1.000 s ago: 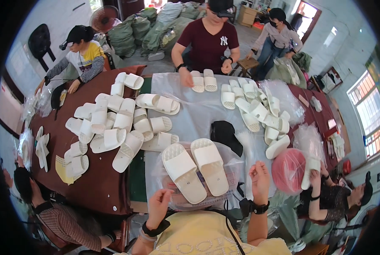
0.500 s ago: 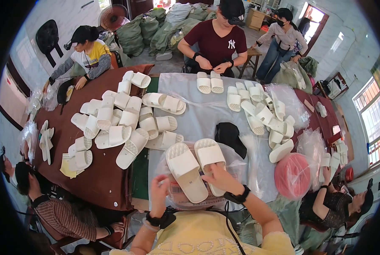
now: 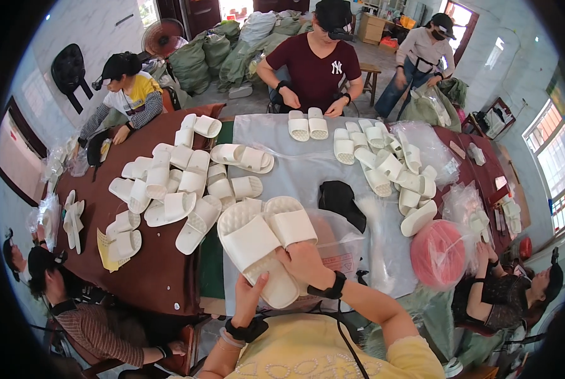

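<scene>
My right hand point(image 3: 304, 265) grips the heel ends of a pair of white slippers point(image 3: 260, 240) held side by side, lifted off the table toward me. My left hand point(image 3: 249, 298) is under the near end of the left slipper, fingers spread against its sole. A clear plastic bag point(image 3: 342, 243) lies on the table just right of the slippers. A black cloth item point(image 3: 340, 201) lies beyond it.
Several loose white slippers point(image 3: 181, 183) are heaped on the brown table point(image 3: 150, 278) to the left, more point(image 3: 390, 170) at the right on grey sheeting point(image 3: 301, 170). A pink round object point(image 3: 439, 252) sits at the right. People work around the table, one opposite point(image 3: 317, 63).
The slipper pair lay flat on the table; my hands closed on its near end and lifted it up toward me, now larger in view.
</scene>
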A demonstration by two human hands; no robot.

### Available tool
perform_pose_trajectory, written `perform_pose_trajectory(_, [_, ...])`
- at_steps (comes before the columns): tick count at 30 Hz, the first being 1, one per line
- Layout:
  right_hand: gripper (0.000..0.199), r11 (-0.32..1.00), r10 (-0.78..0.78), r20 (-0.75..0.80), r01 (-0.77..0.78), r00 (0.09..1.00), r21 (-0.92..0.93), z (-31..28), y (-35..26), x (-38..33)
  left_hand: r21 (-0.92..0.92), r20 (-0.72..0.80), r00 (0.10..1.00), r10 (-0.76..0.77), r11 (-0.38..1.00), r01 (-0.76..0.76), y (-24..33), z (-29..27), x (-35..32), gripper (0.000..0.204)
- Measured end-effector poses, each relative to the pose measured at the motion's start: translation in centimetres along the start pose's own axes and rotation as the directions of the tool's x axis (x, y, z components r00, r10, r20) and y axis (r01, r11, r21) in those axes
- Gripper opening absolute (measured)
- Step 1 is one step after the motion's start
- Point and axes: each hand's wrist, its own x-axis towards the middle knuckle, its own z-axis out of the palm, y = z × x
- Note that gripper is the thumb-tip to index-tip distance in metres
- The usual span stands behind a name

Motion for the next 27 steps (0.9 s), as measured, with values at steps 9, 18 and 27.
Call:
perform_pose_trajectory(9, [0.045, 0.795, 0.599, -0.379, -0.581, 0.706, 0.173, -7.8, 8.8, -3.9, -0.130, -0.362, 0.930, -0.061, 0.991, 0.015, -1.2, -6.7, -0.1, 0.021])
perform_pose_trajectory(18, [0.049, 0.456, 0.643, -0.666, -0.888, 0.379, -0.065, -24.5, 37.4, -22.3, 0.050, -0.347, 0.915, -0.207, 0.970, 0.238, -3.0, -6.8, 2.5, 0.028])
perform_pose_trajectory(27, [0.046, 0.810, 0.491, 0.175, -0.521, 0.853, 0.269, -8.7, 19.4, -8.6, 0.422, -0.161, 0.965, -0.208, 0.869, 0.258, -4.0, -6.7, 4.7, 0.047])
